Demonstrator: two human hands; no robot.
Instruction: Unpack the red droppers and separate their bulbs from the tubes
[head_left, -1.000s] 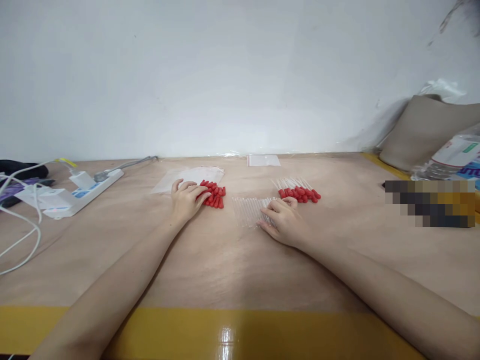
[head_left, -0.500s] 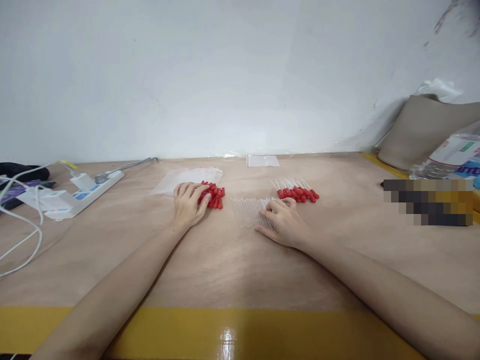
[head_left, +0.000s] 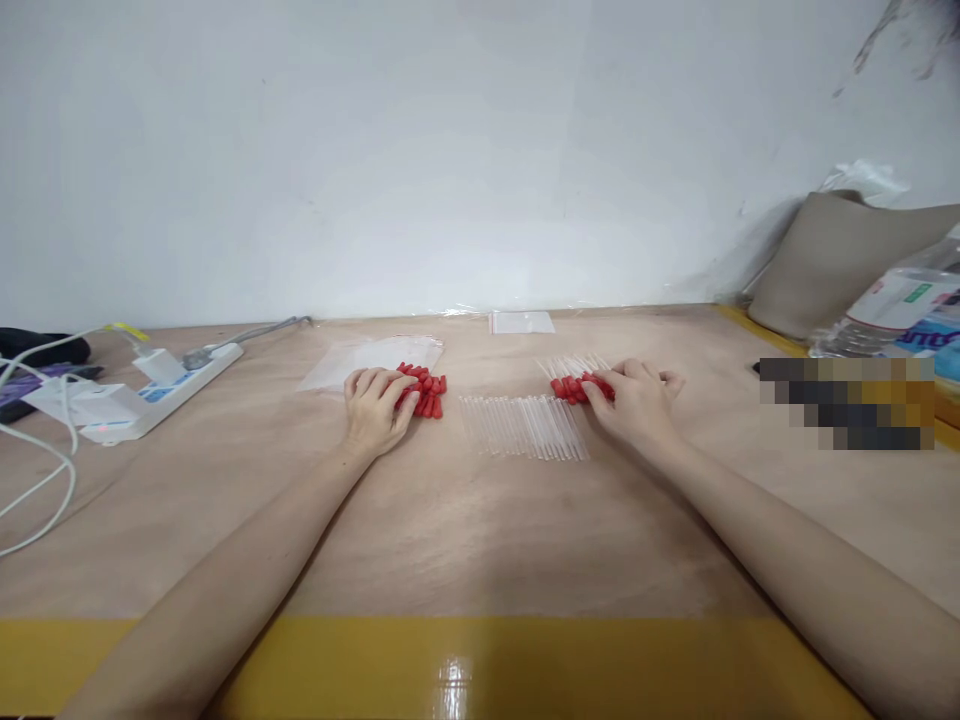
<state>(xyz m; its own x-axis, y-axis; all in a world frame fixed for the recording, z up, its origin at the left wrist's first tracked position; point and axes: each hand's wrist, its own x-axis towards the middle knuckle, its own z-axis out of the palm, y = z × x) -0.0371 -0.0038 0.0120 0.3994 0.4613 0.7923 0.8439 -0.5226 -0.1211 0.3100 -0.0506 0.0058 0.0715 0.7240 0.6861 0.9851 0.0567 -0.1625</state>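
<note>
My left hand (head_left: 373,407) lies flat on the table with its fingertips on a pile of small red rubber caps (head_left: 428,390). A row of clear glass tubes (head_left: 523,426) lies side by side in the middle of the table, uncovered. My right hand (head_left: 636,397) rests beyond them on a bundle of tubes fitted with red caps (head_left: 573,381), fingers spread over its right part. Neither hand is lifting anything.
A clear plastic bag (head_left: 373,354) lies behind the red caps, and a smaller one (head_left: 521,322) near the wall. A white power strip with chargers and cables (head_left: 142,387) is at the left. A beige bag (head_left: 840,256) and a water bottle (head_left: 900,305) stand at the right.
My right hand has left the clear tubes and moved right and away onto the bundle of red-capped tubes. My left hand stays on the red caps.
</note>
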